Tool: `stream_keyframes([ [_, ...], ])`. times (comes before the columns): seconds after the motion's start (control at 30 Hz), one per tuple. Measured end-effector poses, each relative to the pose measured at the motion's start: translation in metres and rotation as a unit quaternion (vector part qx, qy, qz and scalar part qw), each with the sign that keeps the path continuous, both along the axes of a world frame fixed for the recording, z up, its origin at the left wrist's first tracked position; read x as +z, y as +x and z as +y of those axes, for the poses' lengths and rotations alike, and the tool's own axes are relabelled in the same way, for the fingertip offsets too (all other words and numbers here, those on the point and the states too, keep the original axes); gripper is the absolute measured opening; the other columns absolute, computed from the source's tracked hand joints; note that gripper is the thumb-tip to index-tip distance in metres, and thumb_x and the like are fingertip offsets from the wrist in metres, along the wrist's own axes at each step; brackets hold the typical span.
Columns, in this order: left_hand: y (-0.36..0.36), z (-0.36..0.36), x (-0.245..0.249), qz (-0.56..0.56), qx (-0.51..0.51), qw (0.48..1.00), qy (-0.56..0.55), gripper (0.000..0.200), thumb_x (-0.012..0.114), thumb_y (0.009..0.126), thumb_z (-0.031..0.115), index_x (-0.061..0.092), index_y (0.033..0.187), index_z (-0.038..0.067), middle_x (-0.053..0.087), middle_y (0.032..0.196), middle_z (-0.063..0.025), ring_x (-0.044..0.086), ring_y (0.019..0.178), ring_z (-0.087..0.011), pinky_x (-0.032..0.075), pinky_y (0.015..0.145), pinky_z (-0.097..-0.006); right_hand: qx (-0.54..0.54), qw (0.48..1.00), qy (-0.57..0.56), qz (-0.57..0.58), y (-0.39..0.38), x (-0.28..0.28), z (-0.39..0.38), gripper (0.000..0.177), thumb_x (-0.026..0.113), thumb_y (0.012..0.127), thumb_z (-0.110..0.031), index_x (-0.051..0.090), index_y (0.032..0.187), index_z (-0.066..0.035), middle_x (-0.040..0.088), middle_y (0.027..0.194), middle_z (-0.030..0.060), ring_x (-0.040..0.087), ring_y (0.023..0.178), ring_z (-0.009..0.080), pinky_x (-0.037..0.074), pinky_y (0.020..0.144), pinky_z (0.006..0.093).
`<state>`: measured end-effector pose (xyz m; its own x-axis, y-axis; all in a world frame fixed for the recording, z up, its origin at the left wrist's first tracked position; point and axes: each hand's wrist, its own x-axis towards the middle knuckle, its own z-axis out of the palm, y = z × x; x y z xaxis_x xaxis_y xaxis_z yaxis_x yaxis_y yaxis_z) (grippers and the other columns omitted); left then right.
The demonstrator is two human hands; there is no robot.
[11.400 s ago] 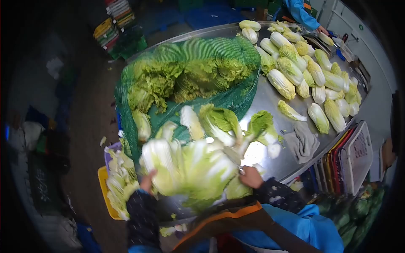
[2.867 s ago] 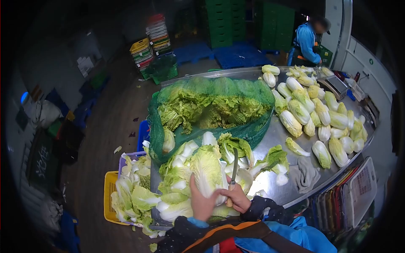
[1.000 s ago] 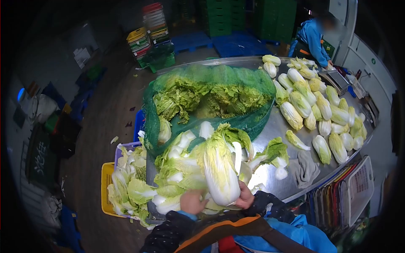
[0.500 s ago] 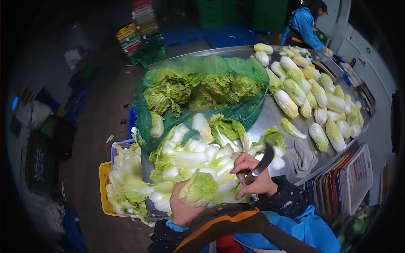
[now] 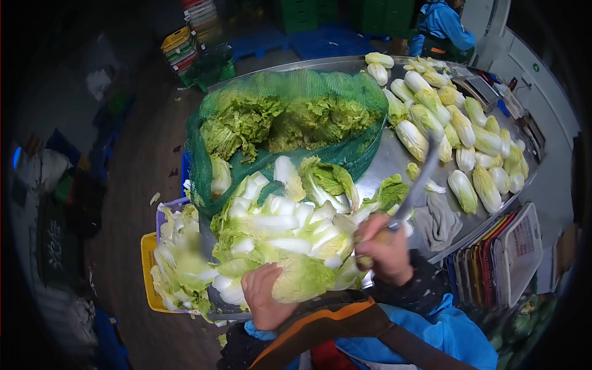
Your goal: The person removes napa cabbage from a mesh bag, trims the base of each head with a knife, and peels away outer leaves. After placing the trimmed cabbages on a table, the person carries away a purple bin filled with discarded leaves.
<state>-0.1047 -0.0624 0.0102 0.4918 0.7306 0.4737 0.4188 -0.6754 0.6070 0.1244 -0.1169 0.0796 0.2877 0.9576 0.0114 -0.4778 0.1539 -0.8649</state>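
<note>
My left hand (image 5: 262, 295) is closed against the side of a pale green napa cabbage (image 5: 303, 279), low at the table's front edge. In my right hand (image 5: 387, 254) a curved knife (image 5: 413, 196) is gripped by its handle, the blade pointing up and away to the right. Between and beyond both hands lies a heap of cut white-and-green cabbage leaves (image 5: 280, 223). Behind the heap, a green mesh bag (image 5: 308, 86) lies open with leafy cabbages (image 5: 246, 123) inside.
Many trimmed cabbages (image 5: 459, 126) cover the table's right side. A grey cloth (image 5: 436, 221) lies near my right hand. Leaves fill a yellow crate (image 5: 149, 271) at the left. Stacked baskets (image 5: 521, 250) stand at the right. A person in blue (image 5: 447, 28) stands at the far end.
The knife has swung from close over my right hand to stretched out up and right. My fingers have closed round its handle. The cabbage in my left hand has turned to lie more sideways.
</note>
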Motion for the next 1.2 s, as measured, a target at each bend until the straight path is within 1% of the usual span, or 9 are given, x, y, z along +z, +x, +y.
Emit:
stream_keyframes([
  [0.1, -0.002, -0.001, -0.009, -0.016, 0.050, 0.998, -0.023, 0.060, 0.083, 0.049, 0.019, 0.057, 0.100, 0.004, 0.059, 0.100, -0.0141, 0.055, 0.093, -0.0336, 0.039, 0.084, -0.0416, 0.029, 0.999, 0.025, 0.021, 0.025, 0.008, 0.006, 0.024, 0.075, 0.071, -0.006, 0.060, 0.088, -0.001, 0.060, 0.068, 0.0068, 0.057, 0.053, 0.0112, 0.043, 0.044, 0.0219],
  [0.17, -0.002, -0.001, -0.008, -0.009, 0.043, 0.999, 0.009, 0.061, 0.083, 0.048, 0.018, 0.056, 0.101, 0.003, 0.058, 0.099, -0.0136, 0.054, 0.093, -0.0331, 0.039, 0.083, -0.0420, -0.097, 0.870, 0.106, -0.472, 0.028, -0.010, 0.027, 0.039, 0.079, 0.068, -0.011, 0.060, 0.101, -0.004, 0.059, 0.070, 0.0062, 0.056, 0.054, 0.0107, 0.044, 0.050, 0.0223],
  [0.23, 0.000, 0.000, -0.006, -0.005, 0.039, 0.999, 0.021, 0.060, 0.083, 0.049, 0.018, 0.056, 0.100, 0.003, 0.058, 0.099, -0.0134, 0.054, 0.093, -0.0329, 0.039, 0.083, -0.0421, 0.067, 0.915, -0.152, -0.367, 0.017, -0.010, 0.017, 0.055, 0.083, 0.064, -0.016, 0.057, 0.112, -0.009, 0.051, 0.070, -0.0018, 0.043, 0.059, 0.0024, 0.036, 0.053, 0.0179],
  [0.43, 0.001, -0.001, -0.002, 0.018, 0.027, 0.998, 0.047, 0.054, 0.081, 0.052, 0.019, 0.057, 0.098, 0.004, 0.058, 0.098, -0.0127, 0.053, 0.093, -0.0328, 0.038, 0.084, -0.0425, 0.135, 0.921, -0.028, -0.364, -0.017, -0.051, 0.021, 0.022, 0.074, 0.077, -0.014, 0.058, 0.088, -0.004, 0.050, 0.061, -0.0038, 0.043, 0.049, 0.0022, 0.033, 0.044, 0.0195],
  [0.57, -0.007, -0.001, -0.018, 0.069, 0.077, 0.993, 0.048, 0.050, 0.079, 0.053, 0.018, 0.059, 0.096, 0.003, 0.058, 0.098, -0.0126, 0.054, 0.094, -0.0327, 0.037, 0.085, -0.0434, 0.192, 0.976, 0.002, 0.105, 0.008, -0.002, -0.002, 0.015, 0.072, 0.075, -0.010, 0.059, 0.080, -0.004, 0.057, 0.060, 0.0042, 0.051, 0.047, 0.0072, 0.036, 0.040, 0.0195],
  [0.67, -0.010, -0.002, -0.020, 0.024, 0.052, 0.997, 0.046, 0.050, 0.078, 0.053, 0.017, 0.059, 0.097, 0.003, 0.058, 0.099, -0.0123, 0.054, 0.095, -0.0324, 0.036, 0.085, -0.0441, 0.093, 0.996, -0.001, -0.006, 0.030, -0.005, 0.010, 0.025, 0.074, 0.074, -0.011, 0.063, 0.095, -0.003, 0.059, 0.063, 0.0044, 0.055, 0.051, 0.0089, 0.040, 0.043, 0.0218],
  [0.73, -0.007, -0.002, -0.018, 0.026, 0.045, 0.997, 0.059, 0.049, 0.078, 0.054, 0.017, 0.059, 0.097, 0.003, 0.058, 0.099, -0.0119, 0.054, 0.096, -0.0323, 0.036, 0.086, -0.0445, -0.073, 0.863, 0.002, -0.499, 0.030, -0.047, 0.028, 0.039, 0.076, 0.071, -0.013, 0.063, 0.108, -0.007, 0.059, 0.065, 0.0024, 0.054, 0.053, 0.0077, 0.043, 0.048, 0.0220],
  [1.1, -0.008, -0.001, -0.025, 0.057, 0.035, 0.995, 0.076, 0.050, 0.078, 0.054, 0.014, 0.058, 0.099, 0.004, 0.057, 0.100, -0.0114, 0.054, 0.099, -0.0318, 0.037, 0.087, -0.0452, 0.180, 0.972, 0.001, -0.150, -0.008, -0.033, 0.019, 0.014, 0.073, 0.073, -0.006, 0.062, 0.079, -0.001, 0.058, 0.067, 0.0009, 0.050, 0.060, 0.0060, 0.042, 0.057, 0.0228],
  [1.2, -0.024, 0.005, -0.046, -0.126, 0.095, 0.941, -0.298, 0.069, 0.083, 0.052, 0.008, 0.048, 0.110, 0.002, 0.055, 0.102, -0.0106, 0.055, 0.099, -0.0221, 0.045, 0.084, -0.0343, -0.011, 0.976, -0.059, -0.208, 0.025, -0.015, 0.020, 0.017, 0.066, 0.073, 0.004, 0.064, 0.089, 0.001, 0.062, 0.068, 0.0026, 0.055, 0.057, 0.0083, 0.043, 0.056, 0.0219],
])
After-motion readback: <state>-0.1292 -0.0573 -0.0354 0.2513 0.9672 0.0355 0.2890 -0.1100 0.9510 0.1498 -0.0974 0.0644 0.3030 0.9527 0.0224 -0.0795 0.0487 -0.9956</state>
